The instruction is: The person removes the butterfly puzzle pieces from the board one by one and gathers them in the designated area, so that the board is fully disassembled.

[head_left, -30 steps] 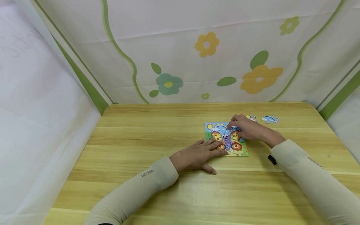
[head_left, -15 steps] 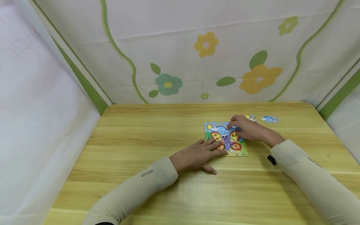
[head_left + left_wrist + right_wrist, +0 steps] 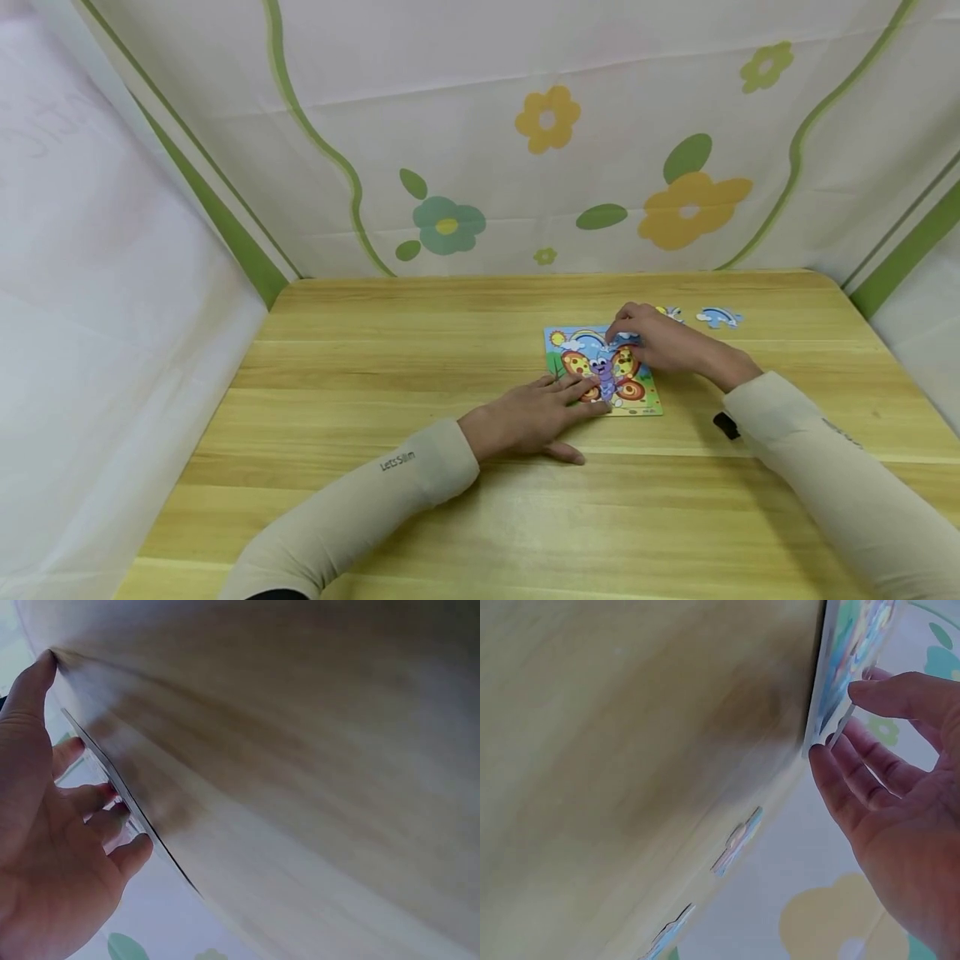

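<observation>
A butterfly jigsaw puzzle [image 3: 639, 390] in a flat square board lies on the table. My left hand [image 3: 525, 417] rests over its lower left part with fingers spread; the thumb touches the wood in front. In the left wrist view the fingertips [image 3: 135, 853] press on the board. My right hand [image 3: 660, 337] is at the upper right of the puzzle. The right wrist view has it pinching a thin puzzle piece [image 3: 843, 724], tilted above the board's corner, with thumb and fingers. Most of that piece's face is hidden by the hand.
Two loose puzzle pieces lie beyond the right hand: one with a rainbow [image 3: 720, 317], the other [image 3: 675, 313] partly covered by the hand. A small black object [image 3: 726, 426] shows beside the right sleeve. A flowered cloth wall [image 3: 480, 150] stands behind the wooden table [image 3: 360, 350].
My left hand has shifted slightly to the right over the puzzle. The right hand stays at the upper right corner, with hardly any movement.
</observation>
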A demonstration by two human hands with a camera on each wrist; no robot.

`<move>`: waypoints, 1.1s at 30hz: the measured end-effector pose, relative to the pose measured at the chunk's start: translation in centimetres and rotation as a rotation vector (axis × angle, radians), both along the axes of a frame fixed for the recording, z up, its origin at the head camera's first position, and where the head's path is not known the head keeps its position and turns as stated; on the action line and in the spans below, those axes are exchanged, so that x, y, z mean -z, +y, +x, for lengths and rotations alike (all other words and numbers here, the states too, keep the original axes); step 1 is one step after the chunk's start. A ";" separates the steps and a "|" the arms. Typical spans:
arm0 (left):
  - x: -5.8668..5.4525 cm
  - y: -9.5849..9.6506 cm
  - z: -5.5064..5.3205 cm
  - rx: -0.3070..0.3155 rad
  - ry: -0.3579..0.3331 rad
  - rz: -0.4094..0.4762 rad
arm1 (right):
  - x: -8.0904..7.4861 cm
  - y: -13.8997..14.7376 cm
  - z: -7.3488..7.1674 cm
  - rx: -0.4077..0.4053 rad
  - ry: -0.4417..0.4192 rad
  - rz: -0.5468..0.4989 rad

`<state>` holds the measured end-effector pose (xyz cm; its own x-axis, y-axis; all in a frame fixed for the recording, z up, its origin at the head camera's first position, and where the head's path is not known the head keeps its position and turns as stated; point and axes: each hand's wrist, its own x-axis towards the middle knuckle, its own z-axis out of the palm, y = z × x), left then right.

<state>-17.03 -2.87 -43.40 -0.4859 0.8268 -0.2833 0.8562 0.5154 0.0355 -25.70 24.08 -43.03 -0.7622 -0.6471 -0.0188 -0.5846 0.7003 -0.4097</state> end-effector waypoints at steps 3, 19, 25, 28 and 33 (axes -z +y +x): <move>0.0 0.0 0.0 -0.004 -0.012 0.009 | -0.1 0.3 0.0 0.006 0.020 -0.013; -0.1 -0.1 -0.1 -0.013 -0.053 0.037 | -2.0 4.0 0.4 0.081 0.063 -0.027; 0.0 -0.1 0.0 -0.016 -0.056 0.032 | -2.7 6.2 0.5 0.119 0.072 -0.021; 0.0 -0.1 -0.1 -0.013 -0.052 0.031 | -2.8 7.4 0.5 0.131 0.090 -0.032; 0.0 -0.1 -0.1 -0.013 -0.055 0.040 | -2.6 9.6 0.3 0.145 0.149 -0.039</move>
<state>-17.09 -2.97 -43.44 -0.4817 0.8315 -0.2767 0.8454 0.5241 0.1032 -25.42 33.64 -40.43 -0.8397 -0.5286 0.1244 -0.5352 0.7666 -0.3548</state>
